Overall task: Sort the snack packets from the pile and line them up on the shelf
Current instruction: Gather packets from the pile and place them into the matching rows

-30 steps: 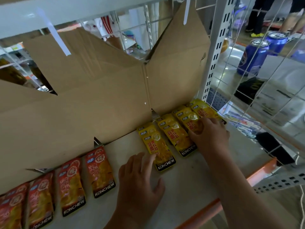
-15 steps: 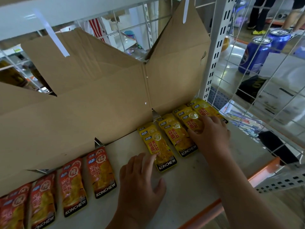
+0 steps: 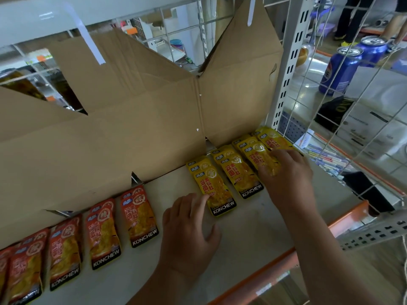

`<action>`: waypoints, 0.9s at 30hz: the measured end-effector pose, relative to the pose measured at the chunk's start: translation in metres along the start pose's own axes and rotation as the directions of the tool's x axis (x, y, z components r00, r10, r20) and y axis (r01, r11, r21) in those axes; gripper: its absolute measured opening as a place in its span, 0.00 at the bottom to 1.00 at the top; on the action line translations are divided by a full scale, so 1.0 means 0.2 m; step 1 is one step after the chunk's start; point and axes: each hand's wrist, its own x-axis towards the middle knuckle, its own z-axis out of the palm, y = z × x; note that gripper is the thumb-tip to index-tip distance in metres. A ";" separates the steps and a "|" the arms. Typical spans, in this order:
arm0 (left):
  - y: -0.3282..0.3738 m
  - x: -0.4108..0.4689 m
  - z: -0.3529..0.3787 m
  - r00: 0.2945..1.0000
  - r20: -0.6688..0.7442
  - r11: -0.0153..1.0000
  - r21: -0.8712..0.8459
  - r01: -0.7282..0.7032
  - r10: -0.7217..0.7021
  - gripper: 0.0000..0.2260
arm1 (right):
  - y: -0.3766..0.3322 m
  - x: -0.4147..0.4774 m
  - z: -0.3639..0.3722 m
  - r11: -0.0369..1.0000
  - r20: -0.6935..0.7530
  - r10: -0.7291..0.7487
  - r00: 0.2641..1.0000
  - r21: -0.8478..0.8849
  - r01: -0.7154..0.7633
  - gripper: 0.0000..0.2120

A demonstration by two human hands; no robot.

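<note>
Since the earlier frames, the left hand (image 3: pixel 189 236) has been brought slightly forward, so that its index fingertip is now set against the lower left edge of the nearest yellow foil snack packet (image 3: pixel 214 188). The right hand (image 3: pixel 288 177) is kept where it was. The left hand is relaxed, its fingers spread and bent only slightly, and nothing is grasped by it. The right hand is laid palm down, with its fingers pressed onto the third yellow packet (image 3: pixel 257 155); no pinch or grasp is seen there.

A large sheet of unfolded brown cardboard (image 3: pixel 132 128) is stood along the back of the beige shelf board (image 3: pixel 253 227). Four stacks of yellow packets are lined up in front of the cardboard's right part, with their top ends just beside its lower edge. The second yellow stack (image 3: pixel 239 172) lies between the nearest packet and the third, and the fourth (image 3: pixel 272 139) is found at the cardboard's right corner. A row of red-orange foil packets (image 3: pixel 138 214) is laid out in front of the cardboard's left part, well apart from the yellow row. Both hands are rested in front of the cardboard, on the near side of the yellow packets.

To the right of the cardboard, a white perforated metal upright (image 3: pixel 288 69) is seen, and beyond it two blue drink cans (image 3: pixel 339 71) are stood behind white wire mesh.
</note>
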 end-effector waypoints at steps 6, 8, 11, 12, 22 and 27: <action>-0.01 -0.06 -0.07 0.982 -0.178 0.988 -0.123 -0.092 0.070 0.24 | -0.13 -0.22 -0.02 0.991 0.096 -0.121 0.988 -0.036 0.125 0.22; -0.04 -0.11 -0.14 0.977 -0.209 0.988 -0.129 -0.080 0.052 0.24 | -0.20 -0.31 -0.01 0.983 0.111 -0.182 0.977 -0.017 0.185 0.23; -0.15 -0.24 -0.30 0.981 -0.192 0.997 -0.074 0.012 -0.026 0.26 | -0.35 -0.45 0.02 0.968 0.154 -0.249 0.956 0.011 0.250 0.24; -0.21 -0.29 -0.37 0.983 -0.176 0.997 -0.051 0.050 -0.059 0.27 | -0.41 -0.50 0.03 0.963 0.180 -0.267 0.947 0.012 0.270 0.25; -0.87 -1.09 -1.14 0.849 -0.327 0.895 0.024 0.445 -0.414 0.36 | -1.43 -1.24 0.20 0.773 0.329 -0.630 0.704 0.179 0.609 0.26; -1.21 -1.66 -1.58 0.733 -0.488 0.829 0.034 0.558 -0.474 0.33 | -1.95 -1.77 0.24 0.624 0.305 -0.781 0.545 0.375 0.685 0.28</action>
